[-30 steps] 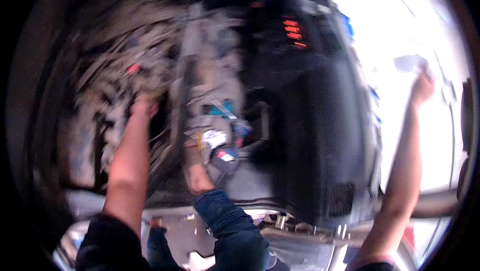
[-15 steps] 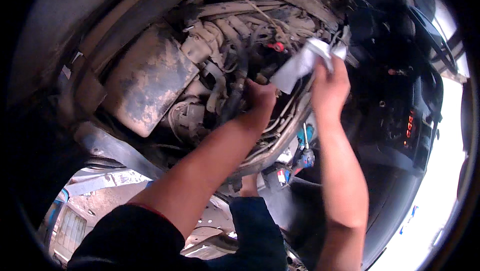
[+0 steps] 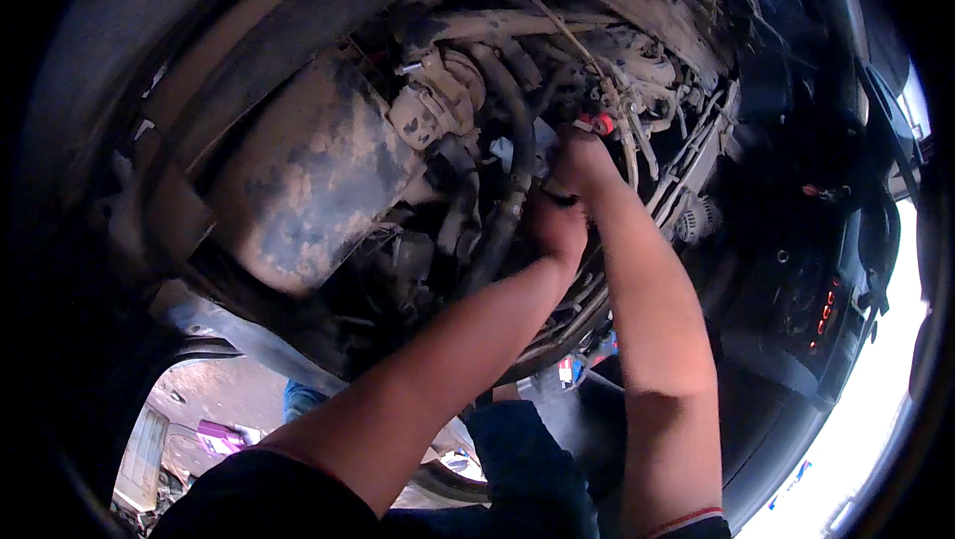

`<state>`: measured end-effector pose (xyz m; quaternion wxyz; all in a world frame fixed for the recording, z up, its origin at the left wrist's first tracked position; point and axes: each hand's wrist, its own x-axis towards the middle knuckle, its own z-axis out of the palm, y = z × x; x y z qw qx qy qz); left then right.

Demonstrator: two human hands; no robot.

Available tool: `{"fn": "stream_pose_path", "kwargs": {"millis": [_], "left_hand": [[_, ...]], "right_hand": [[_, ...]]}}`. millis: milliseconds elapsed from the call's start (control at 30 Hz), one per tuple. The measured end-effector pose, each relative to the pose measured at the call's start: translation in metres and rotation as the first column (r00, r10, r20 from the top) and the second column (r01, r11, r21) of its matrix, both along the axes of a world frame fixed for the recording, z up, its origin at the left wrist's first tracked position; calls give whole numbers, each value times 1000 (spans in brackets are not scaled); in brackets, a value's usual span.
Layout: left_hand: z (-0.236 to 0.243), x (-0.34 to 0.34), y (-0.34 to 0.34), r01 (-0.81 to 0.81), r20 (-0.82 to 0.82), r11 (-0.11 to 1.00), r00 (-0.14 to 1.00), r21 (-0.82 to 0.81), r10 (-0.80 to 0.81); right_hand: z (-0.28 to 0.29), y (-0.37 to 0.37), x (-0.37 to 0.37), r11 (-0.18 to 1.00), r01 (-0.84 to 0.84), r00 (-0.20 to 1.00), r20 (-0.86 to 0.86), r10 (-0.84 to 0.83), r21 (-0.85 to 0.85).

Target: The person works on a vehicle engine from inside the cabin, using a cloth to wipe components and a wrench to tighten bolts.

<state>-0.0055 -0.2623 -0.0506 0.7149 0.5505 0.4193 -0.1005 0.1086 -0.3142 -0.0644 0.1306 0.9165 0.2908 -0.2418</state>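
My left hand [image 3: 555, 229] reaches up into a dusty tangle of black hoses [image 3: 509, 156] and pale wires [image 3: 637, 131], fingers curled against the hose bundle. Just above it, my right hand [image 3: 582, 163] is pushed in among the same wires, beside a small red connector [image 3: 598, 124]. The two hands almost touch. A pale scrap [image 3: 543, 141] shows by the right hand's fingers; I cannot make out what it is. The fingertips of both hands are buried in the wiring, so what they grip is hidden.
A large dust-caked box housing [image 3: 308, 181] sits to the left of the hoses. Dark panels with small red lights [image 3: 826, 312] lie to the right. Below are my blue trouser leg [image 3: 527, 469] and a purple object [image 3: 224, 435] on the dirt ground.
My right hand came down from the bright right side, carried a white cloth half a second ago, and now sits deep in the wiring beside my left hand. The view swung left.
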Motion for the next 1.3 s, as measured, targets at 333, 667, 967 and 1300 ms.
{"fn": "stream_pose_path", "kwargs": {"millis": [333, 667, 967, 1300], "left_hand": [[-7, -2, -12, -179, 135, 966, 979, 187, 155], [-11, -7, -13, -261, 197, 926, 927, -271, 319], [-36, 0, -9, 130, 132, 980, 980, 153, -151], [-38, 17, 15, 181, 5, 977, 983, 114, -183]], "right_hand": [[-1, 13, 19, 939, -286, 744, -662, 92, -191], [45, 10, -11, 959, 241, 894, -419, -159, 150], [71, 6, -35, 762, 597, 784, -383, -488, 250], [108, -14, -71, 924, 271, 951, 75, -301, 270]]}}
